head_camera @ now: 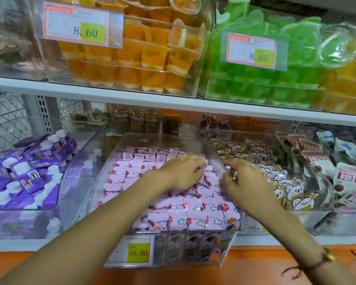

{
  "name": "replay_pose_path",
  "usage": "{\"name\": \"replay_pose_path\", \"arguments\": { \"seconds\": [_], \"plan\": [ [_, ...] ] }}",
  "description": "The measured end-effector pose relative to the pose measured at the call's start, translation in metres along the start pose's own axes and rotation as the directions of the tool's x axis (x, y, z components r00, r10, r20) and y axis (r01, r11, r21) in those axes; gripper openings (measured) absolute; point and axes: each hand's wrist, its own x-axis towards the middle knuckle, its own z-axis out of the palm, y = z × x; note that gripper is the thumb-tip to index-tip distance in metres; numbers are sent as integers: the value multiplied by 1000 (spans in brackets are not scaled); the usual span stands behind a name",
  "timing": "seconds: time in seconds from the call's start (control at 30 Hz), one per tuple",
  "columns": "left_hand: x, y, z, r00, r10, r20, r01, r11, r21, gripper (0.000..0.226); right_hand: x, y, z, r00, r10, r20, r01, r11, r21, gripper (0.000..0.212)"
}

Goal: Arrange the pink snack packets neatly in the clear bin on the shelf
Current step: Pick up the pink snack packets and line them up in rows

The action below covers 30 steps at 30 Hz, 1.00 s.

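Filling the clear bin point(216, 153) on the lower shelf point(275, 242), the pink snack packets point(173, 210) lie in rough rows. Left hand point(183, 171) rests flat on them, fingers point(195, 159) spread and gripping nothing. Right hand point(243, 182) hovers at the bin's right wall, fingers loosely curled and blurred; I cannot tell whether it grips anything.

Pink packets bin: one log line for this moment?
left hand: flat on pink packets | right hand: at clear bin right wall | arranging
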Motion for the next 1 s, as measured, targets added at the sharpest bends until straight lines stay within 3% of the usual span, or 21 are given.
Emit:
{"name": "replay_pose_path", "arguments": {
  "seconds": [0.1, 0.27, 0.37, 0.43, 0.5, 0.6, 0.67, 0.73, 0.83, 1.0],
  "plan": [
    [9, 6, 6, 998, -25, 62, 17, 993, 119, 22, -2, 2, 4, 999, 3, -33, -2, 1000, 30, 37],
    [-1, 7, 2, 998, -52, 41, 50, 998, 38, 33, 1, 5, 4, 1000, 18, -15, -16, 996, 85, 32],
    [-35, -2, -12, 957, -67, -282, 82, 996, 42, 37, 4, 5, -3, 1000, -12, -7, 12, 999, -38, 29],
    [-71, -18, -27, 850, -44, -526, 138, 980, 141, 41, 10, 1, -5, 997, -67, -49, 61, 991, -117, 32],
    [-108, -38, -39, 772, -120, -624, 283, 944, 169, 43, 18, -15, -4, 985, -149, -84, 139, 983, -119, 34],
    [-140, -59, -45, 714, -475, -514, 538, 843, -31, 45, 35, -60, 16, 955, -297, 8, 297, 955, -26, 35],
    [-147, -63, -42, 698, -603, -387, 569, 795, -212, 39, 44, -96, 40, 919, -367, 141, 364, 930, 48, 38],
    [-148, -63, -37, 689, -632, -355, 532, 774, -343, 29, 47, -123, 67, 870, -398, 289, 400, 915, 57, 45],
    [-152, -59, -33, 668, -644, -372, 515, 761, -394, 26, 48, -134, 91, 820, -351, 453, 369, 928, 51, 52],
    [-152, -51, -29, 680, -645, -349, 483, 752, -449, 25, 53, -114, 85, 768, -388, 510, 386, 915, 116, 48]
  ]
}}
